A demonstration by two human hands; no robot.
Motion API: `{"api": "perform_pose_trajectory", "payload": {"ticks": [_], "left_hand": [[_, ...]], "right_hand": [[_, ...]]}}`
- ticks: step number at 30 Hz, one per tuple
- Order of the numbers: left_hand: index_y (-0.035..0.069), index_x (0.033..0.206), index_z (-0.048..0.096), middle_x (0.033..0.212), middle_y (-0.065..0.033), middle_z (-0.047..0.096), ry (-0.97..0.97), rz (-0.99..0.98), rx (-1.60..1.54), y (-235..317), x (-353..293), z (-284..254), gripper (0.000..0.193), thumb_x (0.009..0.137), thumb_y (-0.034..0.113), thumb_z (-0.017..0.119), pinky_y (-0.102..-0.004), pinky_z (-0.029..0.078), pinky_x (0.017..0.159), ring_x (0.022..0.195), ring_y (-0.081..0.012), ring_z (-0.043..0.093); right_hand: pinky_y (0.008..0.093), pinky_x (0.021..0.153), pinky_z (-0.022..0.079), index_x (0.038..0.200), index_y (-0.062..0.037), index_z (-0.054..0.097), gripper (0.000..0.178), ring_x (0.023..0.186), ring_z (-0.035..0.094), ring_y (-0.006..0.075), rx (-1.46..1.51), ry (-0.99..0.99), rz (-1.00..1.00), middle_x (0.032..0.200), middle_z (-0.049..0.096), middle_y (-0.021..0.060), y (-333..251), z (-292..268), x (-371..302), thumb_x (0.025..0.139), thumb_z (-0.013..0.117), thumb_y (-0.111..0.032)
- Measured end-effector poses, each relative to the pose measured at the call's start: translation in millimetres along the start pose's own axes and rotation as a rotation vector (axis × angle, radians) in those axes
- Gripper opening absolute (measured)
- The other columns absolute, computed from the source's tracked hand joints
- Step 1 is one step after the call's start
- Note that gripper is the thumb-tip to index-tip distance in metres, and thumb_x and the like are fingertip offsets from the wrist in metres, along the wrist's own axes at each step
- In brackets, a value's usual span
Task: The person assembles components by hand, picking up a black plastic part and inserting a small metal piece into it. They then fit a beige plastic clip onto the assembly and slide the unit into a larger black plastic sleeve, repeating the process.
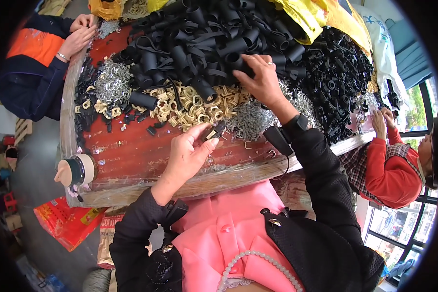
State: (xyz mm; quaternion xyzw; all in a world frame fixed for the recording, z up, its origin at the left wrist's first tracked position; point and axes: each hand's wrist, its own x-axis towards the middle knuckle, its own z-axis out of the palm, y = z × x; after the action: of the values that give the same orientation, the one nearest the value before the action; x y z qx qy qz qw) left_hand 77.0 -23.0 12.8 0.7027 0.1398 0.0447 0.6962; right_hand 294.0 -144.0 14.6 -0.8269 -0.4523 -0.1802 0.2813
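Note:
Between thumb and fingers, my left hand (187,151) pinches a small black plastic part with a cream piece on it (213,133), held low over the near side of the red tabletop (136,141). Farther off, my right hand (264,80) has its thumb and forefinger at the end of a black plastic tube (234,60) in the big heap of black tubes with straps (194,39). Cream plastic clips (190,102) lie just beyond my left hand. Below my right wrist is a pile of small grey metal pieces (252,119).
Small black parts (333,82) are heaped at the right, silvery metal clips (113,80) at the left. A round container (85,168) stands at the table's near left corner. Co-workers' hands (78,39) work at the left edge, others (382,121) at the right.

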Motion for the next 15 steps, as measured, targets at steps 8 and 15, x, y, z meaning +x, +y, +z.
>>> {"api": "perform_pose_trajectory", "payload": {"ticks": [8, 15], "left_hand": [[-0.002, 0.103, 0.047, 0.081, -0.005, 0.059, 0.019, -0.064, -0.362, 29.8, -2.5, -18.3, 0.029, 0.079, 0.008, 0.06, -0.0211, 0.046, 0.058, 0.065, -0.0089, 0.055], [0.001, 0.104, 0.051, 0.081, -0.0035, 0.057, -0.198, -0.219, -0.489, 45.6, -13.4, 0.0, 0.031, 0.077, 0.011, 0.062, -0.0193, 0.044, 0.059, 0.064, -0.0075, 0.052]], "right_hand": [[0.0213, 0.062, 0.044, 0.106, 0.0037, 0.051, 0.035, 0.069, 0.054, 0.0125, 1.302, -0.215, 0.636, 0.092, 0.058, 0.0109, -42.1, -61.3, -30.5, 0.085, 0.047, -0.024], [0.0201, 0.054, 0.046, 0.104, 0.0043, 0.05, 0.036, 0.062, 0.056, 0.0117, 1.539, -0.596, 0.938, 0.088, 0.059, 0.0115, -69.7, -77.1, -54.8, 0.088, 0.039, -0.025]]}}
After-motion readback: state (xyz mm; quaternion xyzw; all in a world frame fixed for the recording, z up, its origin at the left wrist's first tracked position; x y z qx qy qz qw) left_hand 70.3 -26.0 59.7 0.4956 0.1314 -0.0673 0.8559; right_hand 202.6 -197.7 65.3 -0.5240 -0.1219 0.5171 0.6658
